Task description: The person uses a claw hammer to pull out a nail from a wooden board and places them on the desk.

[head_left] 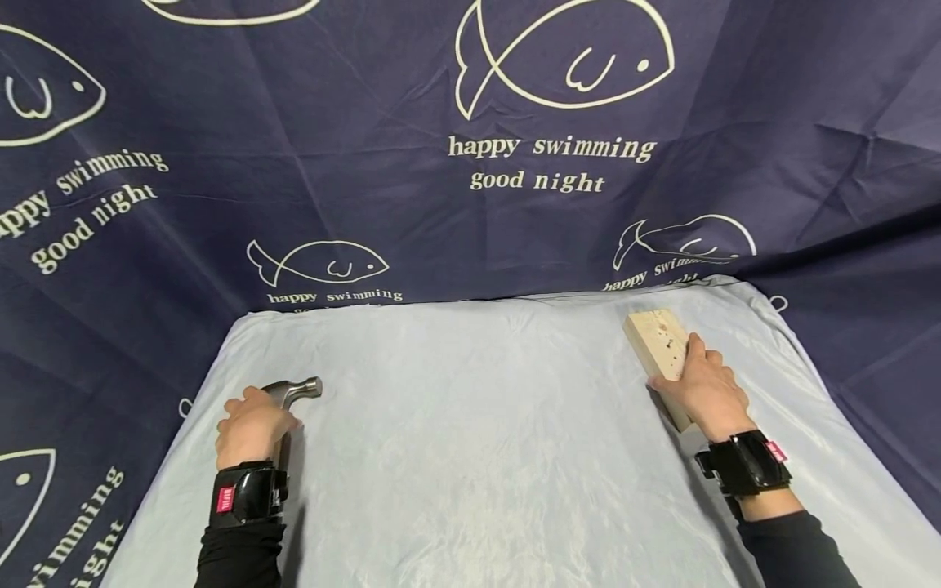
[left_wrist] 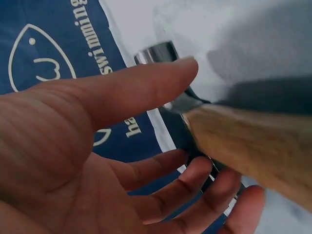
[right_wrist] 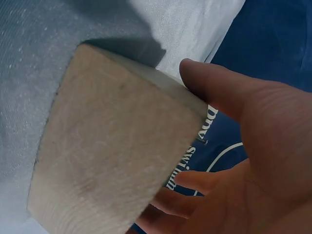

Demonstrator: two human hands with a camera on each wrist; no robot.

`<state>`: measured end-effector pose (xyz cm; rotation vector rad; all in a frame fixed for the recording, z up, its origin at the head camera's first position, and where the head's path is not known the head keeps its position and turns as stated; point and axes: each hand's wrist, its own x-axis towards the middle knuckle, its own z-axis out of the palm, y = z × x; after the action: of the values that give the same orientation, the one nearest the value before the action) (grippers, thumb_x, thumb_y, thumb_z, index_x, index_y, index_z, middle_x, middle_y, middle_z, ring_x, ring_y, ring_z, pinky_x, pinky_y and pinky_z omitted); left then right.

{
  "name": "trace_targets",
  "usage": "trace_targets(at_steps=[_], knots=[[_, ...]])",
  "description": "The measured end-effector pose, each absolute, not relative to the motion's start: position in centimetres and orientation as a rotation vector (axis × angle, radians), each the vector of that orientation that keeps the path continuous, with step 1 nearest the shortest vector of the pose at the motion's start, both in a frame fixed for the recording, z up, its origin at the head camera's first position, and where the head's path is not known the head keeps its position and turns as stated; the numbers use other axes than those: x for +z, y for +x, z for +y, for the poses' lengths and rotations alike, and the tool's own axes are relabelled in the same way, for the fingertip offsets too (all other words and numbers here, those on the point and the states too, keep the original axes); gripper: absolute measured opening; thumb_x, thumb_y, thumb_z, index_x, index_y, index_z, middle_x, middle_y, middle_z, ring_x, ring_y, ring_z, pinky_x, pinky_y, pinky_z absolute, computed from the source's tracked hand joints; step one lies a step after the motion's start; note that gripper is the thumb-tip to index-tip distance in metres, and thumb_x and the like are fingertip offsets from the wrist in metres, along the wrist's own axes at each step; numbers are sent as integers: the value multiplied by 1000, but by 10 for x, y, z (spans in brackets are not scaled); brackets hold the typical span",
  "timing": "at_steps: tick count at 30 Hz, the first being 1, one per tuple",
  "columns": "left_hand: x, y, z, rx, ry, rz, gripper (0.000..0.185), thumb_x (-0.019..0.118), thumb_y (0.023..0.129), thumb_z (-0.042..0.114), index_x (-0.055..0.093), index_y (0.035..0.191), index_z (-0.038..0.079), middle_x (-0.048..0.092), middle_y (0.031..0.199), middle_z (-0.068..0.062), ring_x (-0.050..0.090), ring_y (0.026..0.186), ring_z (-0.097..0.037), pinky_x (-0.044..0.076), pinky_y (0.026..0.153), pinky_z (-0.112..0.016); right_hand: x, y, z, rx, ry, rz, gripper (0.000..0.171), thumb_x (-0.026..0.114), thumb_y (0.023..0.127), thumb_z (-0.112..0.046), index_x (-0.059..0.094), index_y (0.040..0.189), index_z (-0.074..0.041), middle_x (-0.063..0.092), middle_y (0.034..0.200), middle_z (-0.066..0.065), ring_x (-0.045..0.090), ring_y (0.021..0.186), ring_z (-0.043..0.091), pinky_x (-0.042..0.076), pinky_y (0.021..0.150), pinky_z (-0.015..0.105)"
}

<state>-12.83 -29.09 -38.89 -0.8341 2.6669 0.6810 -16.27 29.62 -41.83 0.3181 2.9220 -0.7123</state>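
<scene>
At the left of the cloth-covered table lies a claw hammer (head_left: 303, 389), its steel head pointing away and to the right. My left hand (head_left: 253, 429) is around its wooden handle (left_wrist: 243, 146); the thumb is straight, and the other fingers bend loosely beside the handle. Whether they press on it cannot be told. On the right, a pale wooden block (head_left: 662, 339) with small dark marks on top sits at a slant. My right hand (head_left: 709, 396) holds it across its width, thumb along the left side. The block's end face (right_wrist: 112, 136) partly hides my other fingertips.
A pale cloth (head_left: 470, 441) covers the table between both hands. Behind and at the sides hangs a navy curtain (head_left: 412, 204) printed with white fish and lettering. A small nail-like piece (right_wrist: 204, 141) sticks out by the block's edge.
</scene>
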Motion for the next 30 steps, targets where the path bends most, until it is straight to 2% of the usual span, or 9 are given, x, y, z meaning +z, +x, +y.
trace_targets(at_steps=[3,6,10,13,16,20,23,27,30], knots=[[-390,-126,-297,682,-817,2645,75,77,92,16,31,133,-26,36,128,-53,43,121,-71,45,98,-71,-419,-163,296,-695,347,2912,117,75,94,-40,-4,159,18,32,136,51,41,121,69,44,85,78],[-393,-127,-302,650,-803,2652,67,79,90,16,43,128,-25,46,130,-52,52,118,-67,49,95,-69,-419,-164,296,-680,375,2905,120,74,94,-41,-7,155,22,33,131,52,42,118,68,44,85,77],[-399,-128,-304,613,-831,2689,43,77,87,10,58,113,-18,58,120,-45,60,108,-59,53,87,-64,-420,-166,295,-669,394,2906,113,76,92,-41,4,149,26,38,119,47,45,110,64,46,81,74],[-401,-127,-304,621,-843,2707,30,72,86,6,61,105,-15,60,113,-43,62,102,-57,54,81,-62,-420,-167,296,-648,398,2897,104,76,92,-42,15,140,27,40,110,42,47,104,59,47,78,71],[-403,-127,-304,625,-832,2719,27,69,86,5,62,104,-14,60,112,-44,62,101,-58,54,80,-62,-419,-167,298,-621,388,2885,96,76,93,-44,25,131,28,41,107,41,49,102,58,48,76,69],[-403,-126,-302,601,-808,2746,25,65,88,5,62,103,-14,60,112,-44,62,102,-58,53,79,-63,-418,-167,302,-623,383,2908,86,77,90,-47,40,118,25,48,104,40,56,97,58,50,69,64],[-404,-126,-301,582,-789,2772,24,62,90,6,62,103,-14,60,113,-45,62,101,-59,53,77,-65,-418,-167,304,-659,388,2941,78,80,87,-48,48,109,20,54,96,35,61,86,51,50,60,57],[-405,-125,-299,567,-792,2792,28,61,91,6,62,107,-17,59,116,-46,62,102,-61,53,77,-66,-417,-167,307,-695,372,2960,68,81,86,-51,54,97,10,58,84,24,61,73,38,47,53,48],[-407,-125,-298,560,-795,2819,30,60,92,6,62,110,-18,59,117,-47,61,104,-63,53,78,-68,-415,-168,305,-715,367,2965,67,79,87,-56,55,96,7,58,83,21,60,72,34,46,53,47]])
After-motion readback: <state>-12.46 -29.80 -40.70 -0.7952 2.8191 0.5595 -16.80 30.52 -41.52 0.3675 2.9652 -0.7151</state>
